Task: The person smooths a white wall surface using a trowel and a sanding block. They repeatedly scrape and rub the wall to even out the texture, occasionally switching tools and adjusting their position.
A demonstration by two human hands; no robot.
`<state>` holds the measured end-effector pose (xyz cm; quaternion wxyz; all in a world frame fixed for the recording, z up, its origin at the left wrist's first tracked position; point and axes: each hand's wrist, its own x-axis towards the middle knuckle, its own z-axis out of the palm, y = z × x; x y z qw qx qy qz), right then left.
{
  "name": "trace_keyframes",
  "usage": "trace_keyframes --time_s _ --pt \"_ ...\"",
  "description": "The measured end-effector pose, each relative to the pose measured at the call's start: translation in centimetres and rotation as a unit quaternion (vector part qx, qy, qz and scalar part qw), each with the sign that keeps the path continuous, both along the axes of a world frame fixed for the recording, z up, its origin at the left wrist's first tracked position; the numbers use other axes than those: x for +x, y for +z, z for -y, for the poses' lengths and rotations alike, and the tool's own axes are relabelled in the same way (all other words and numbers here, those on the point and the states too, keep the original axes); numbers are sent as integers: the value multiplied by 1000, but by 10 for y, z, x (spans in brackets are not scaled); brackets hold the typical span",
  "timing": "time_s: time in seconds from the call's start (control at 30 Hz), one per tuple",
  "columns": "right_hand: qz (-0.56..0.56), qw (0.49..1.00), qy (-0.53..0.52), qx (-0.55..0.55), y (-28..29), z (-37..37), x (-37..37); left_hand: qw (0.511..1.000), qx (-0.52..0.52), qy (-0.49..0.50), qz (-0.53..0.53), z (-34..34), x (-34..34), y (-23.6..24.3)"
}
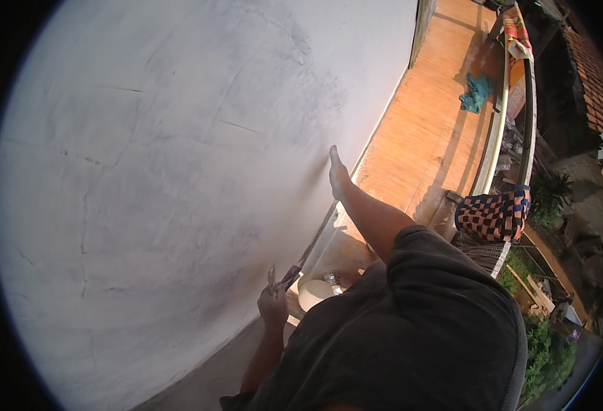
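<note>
A pale grey-white wall (178, 171), with thin cracks and smeared patches, fills the left and middle of the view. My right hand (338, 177) is at the wall's right side, seen edge-on, with its fingers stretched out and its palm facing the surface. Whether anything thin lies under that palm is hidden. Lower down, my left hand (273, 307) is closed around a flat scraper-like tool (289, 276), its grey blade-like end pointing up near the wall. A lighter piece sticks up beside it. Just right of my left hand is a round cream-coloured container (313, 294).
Orange tiled floor (418, 130) stretches away along the wall. A teal cloth (476, 92) lies on it. On the right, a curved railing (497, 147) borders the floor, with a checkered woven bag (497, 214) on it. Plants (548, 356) and a tiled roof (593, 79) show beyond.
</note>
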<state>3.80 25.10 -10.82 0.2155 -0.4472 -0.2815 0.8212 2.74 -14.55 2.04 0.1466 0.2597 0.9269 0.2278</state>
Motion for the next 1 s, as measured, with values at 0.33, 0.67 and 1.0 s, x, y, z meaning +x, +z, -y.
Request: trace_keyframes --time_s 0.33,0.67,1.0 --pt "-5 999 -36 15 32 -2 -34 990 -57 113 69 78 10 -35" --pt "-23 992 -65 102 93 -1 -31 994 -5 96 51 56 23 -22" --pt "-56 970 -78 225 174 -2 -32 990 92 80 78 43 5 -42"
